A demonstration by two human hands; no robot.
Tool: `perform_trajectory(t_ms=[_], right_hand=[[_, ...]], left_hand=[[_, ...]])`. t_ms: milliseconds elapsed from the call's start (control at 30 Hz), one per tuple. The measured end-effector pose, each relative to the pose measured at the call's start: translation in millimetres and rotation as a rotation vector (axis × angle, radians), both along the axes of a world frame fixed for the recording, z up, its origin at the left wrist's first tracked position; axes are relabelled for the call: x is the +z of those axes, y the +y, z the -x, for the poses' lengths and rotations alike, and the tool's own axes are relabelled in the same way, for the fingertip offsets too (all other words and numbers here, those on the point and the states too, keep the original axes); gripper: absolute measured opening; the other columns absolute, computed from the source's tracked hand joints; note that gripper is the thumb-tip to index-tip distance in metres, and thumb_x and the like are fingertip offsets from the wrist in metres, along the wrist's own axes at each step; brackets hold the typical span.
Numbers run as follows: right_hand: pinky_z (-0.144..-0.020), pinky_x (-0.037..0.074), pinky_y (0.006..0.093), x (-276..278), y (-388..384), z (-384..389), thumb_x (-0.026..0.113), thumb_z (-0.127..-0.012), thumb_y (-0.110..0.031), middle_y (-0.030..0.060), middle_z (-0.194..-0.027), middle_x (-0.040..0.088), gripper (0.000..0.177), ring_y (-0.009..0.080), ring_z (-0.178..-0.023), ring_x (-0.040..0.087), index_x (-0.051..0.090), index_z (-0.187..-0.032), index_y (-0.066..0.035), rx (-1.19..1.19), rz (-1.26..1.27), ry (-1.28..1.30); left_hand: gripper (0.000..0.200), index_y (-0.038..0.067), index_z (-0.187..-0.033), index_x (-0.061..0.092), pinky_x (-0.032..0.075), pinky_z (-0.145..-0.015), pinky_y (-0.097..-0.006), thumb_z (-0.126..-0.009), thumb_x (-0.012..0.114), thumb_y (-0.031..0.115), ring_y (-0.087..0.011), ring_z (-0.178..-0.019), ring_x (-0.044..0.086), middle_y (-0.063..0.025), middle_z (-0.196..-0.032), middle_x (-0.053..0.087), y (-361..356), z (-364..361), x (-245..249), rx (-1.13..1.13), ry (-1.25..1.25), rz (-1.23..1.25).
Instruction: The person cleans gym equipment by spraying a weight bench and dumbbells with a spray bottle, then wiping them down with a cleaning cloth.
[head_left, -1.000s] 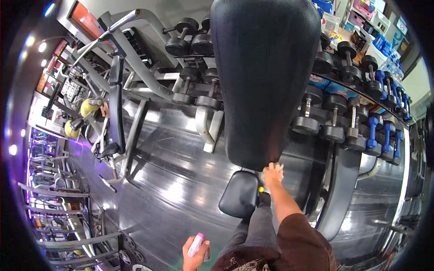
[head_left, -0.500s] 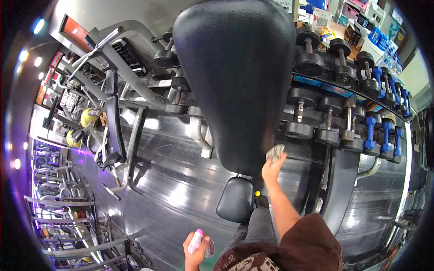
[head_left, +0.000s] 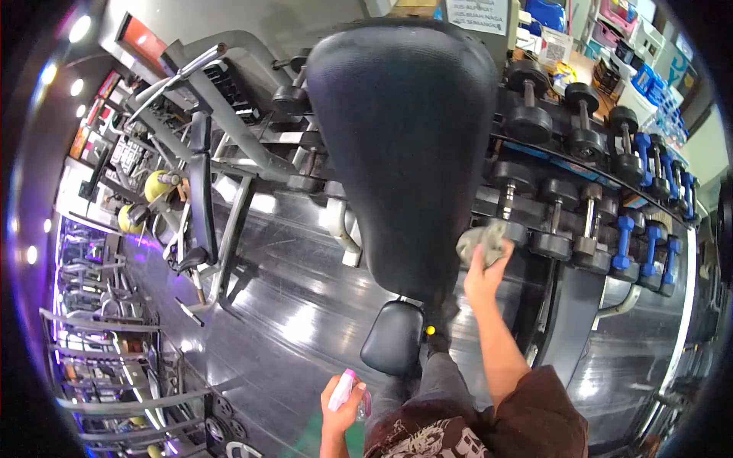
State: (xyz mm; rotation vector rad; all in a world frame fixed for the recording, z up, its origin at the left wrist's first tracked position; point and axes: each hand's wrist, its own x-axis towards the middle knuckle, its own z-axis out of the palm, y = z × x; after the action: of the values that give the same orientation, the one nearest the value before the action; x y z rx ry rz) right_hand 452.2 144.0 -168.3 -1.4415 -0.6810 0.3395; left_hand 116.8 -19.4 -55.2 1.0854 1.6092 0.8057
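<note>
A large black padded weight bench [head_left: 405, 145] stands upright in front of me, its backrest raised, with a smaller seat pad [head_left: 392, 338] at its lower end. My right hand [head_left: 485, 276] grips a crumpled greyish cloth [head_left: 482, 243] beside the lower right edge of the backrest. Low at the bottom of the view, my left hand [head_left: 340, 406] is wrapped round a pink and white spray bottle [head_left: 343, 388]. Its clear body shows partly behind the fingers. A yellow knob [head_left: 431, 330] sits next to the seat pad.
A two-tier rack of dumbbells [head_left: 556, 221] runs along the right, close to my right hand. Blue dumbbells [head_left: 624, 240] hang at its far end. On the left are another bench [head_left: 201, 191] and several machines over the shiny black floor [head_left: 282, 328].
My right hand with the cloth has moved right, off the backrest's edge, and more of the cloth shows. My left hand has shifted slightly right and up with the spray bottle. The view has tilted a little.
</note>
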Motion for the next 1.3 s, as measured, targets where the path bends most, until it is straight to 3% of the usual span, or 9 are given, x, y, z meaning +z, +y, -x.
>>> perform_trajectory(t_ms=[67, 167, 267, 400, 533, 667, 867, 933, 1300], right_hand=[[-0.104, 0.039, 0.0439, 35, 27, -3, 0.062, -0.091, -0.003, 0.018, -0.125, 0.046, 0.044, 0.0322, -0.119, 0.048, 0.041, -0.13, -0.002, -0.076, -0.047, -0.437], [-0.101, 0.041, 0.0491, -49, 33, 14, 0.056, -0.08, 0.009, 0.0249, -0.123, 0.042, 0.057, 0.0421, -0.115, 0.048, 0.042, -0.134, -0.005, -0.069, -0.063, -0.732], [-0.096, 0.049, 0.051, -115, -23, 21, 0.058, -0.078, 0.006, 0.0244, -0.133, 0.043, 0.061, 0.0467, -0.117, 0.054, 0.049, -0.135, -0.015, 0.176, 0.425, -0.416], [-0.097, 0.05, 0.0552, -158, -133, -13, 0.068, -0.084, -0.023, 0.0297, -0.137, 0.043, 0.055, 0.0527, -0.118, 0.054, 0.048, -0.136, -0.017, 0.837, 1.183, -0.605], [-0.096, 0.051, 0.053, -187, -247, -13, 0.072, -0.082, -0.034, 0.028, -0.132, 0.047, 0.055, 0.0511, -0.109, 0.059, 0.054, -0.129, -0.013, 0.855, 1.333, -0.473], [-0.096, 0.051, 0.0519, -209, -270, 9, 0.071, -0.08, -0.025, 0.0271, -0.13, 0.049, 0.049, 0.0488, -0.109, 0.058, 0.058, -0.125, -0.01, 0.944, 1.182, -0.569], [-0.09, 0.048, 0.0497, 96, -23, 99, 0.075, -0.059, -0.006, 0.0168, -0.118, 0.054, 0.051, 0.0388, -0.111, 0.055, 0.071, -0.109, -0.018, 0.549, 0.342, -1.006], [-0.085, 0.043, 0.0477, 174, 65, 124, 0.075, -0.057, -0.003, 0.0102, -0.118, 0.054, 0.058, 0.0335, -0.102, 0.053, 0.069, -0.112, -0.021, 0.113, 0.144, -1.219], [-0.074, 0.04, 0.0436, -86, 100, 199, 0.063, -0.077, -0.025, -0.0099, -0.1, 0.057, 0.022, 0.0204, -0.081, 0.045, 0.07, -0.098, -0.026, 0.117, 0.258, -1.571]], left_hand=[[0.017, 0.0, -0.092, 0.065, 0.05, -0.067, -0.0266, -0.084, 0.078, 0.007, -0.0096, -0.074, 0.061, -0.0034, -0.081, 0.067, -3, -1, -3, 0.028, -0.016, -0.002], [0.016, 0.001, -0.092, 0.065, 0.05, -0.065, -0.027, -0.085, 0.077, 0.008, -0.01, -0.072, 0.061, -0.003, -0.08, 0.066, -4, 2, -7, 0.02, -0.016, -0.004], [0.016, 0.001, -0.093, 0.065, 0.051, -0.063, -0.0274, -0.086, 0.076, 0.01, -0.0104, -0.069, 0.061, -0.0031, -0.079, 0.065, 6, -2, -8, 0.041, -0.115, -0.01], [0.014, 0.0, -0.09, 0.061, 0.05, -0.056, -0.0286, -0.09, 0.071, 0.009, -0.0123, -0.06, 0.061, -0.0051, -0.073, 0.062, 30, 4, -36, 0.058, -0.072, -0.098], [0.02, 0.003, -0.081, 0.057, 0.046, -0.053, -0.0272, -0.091, 0.073, 0.013, -0.008, -0.059, 0.056, -0.0007, -0.068, 0.057, 57, 11, -43, 0.12, -0.12, -0.065], [0.018, 0.002, -0.088, 0.06, 0.049, -0.055, -0.0271, -0.091, 0.073, 0.013, -0.0085, -0.064, 0.058, -0.0017, -0.075, 0.059, 64, 34, -67, 0.07, -0.102, -0.124], [0.017, 0.001, -0.092, 0.062, 0.052, -0.061, -0.029, -0.089, 0.074, 0.012, -0.0096, -0.069, 0.059, -0.003, -0.081, 0.062, 50, 87, -58, 0.096, -0.084, 0.013], [0.016, 0.001, -0.093, 0.062, 0.053, -0.062, -0.0299, -0.089, 0.074, 0.011, -0.0108, -0.067, 0.06, -0.0035, -0.079, 0.062, 51, 115, -62, 0.104, -0.048, 0.076], [0.012, -0.001, -0.09, 0.063, 0.051, -0.062, -0.0288, -0.087, 0.073, 0.005, -0.0107, -0.066, 0.058, -0.0031, -0.076, 0.061, 36, 222, -130, 0.228, 0.013, 0.174]])
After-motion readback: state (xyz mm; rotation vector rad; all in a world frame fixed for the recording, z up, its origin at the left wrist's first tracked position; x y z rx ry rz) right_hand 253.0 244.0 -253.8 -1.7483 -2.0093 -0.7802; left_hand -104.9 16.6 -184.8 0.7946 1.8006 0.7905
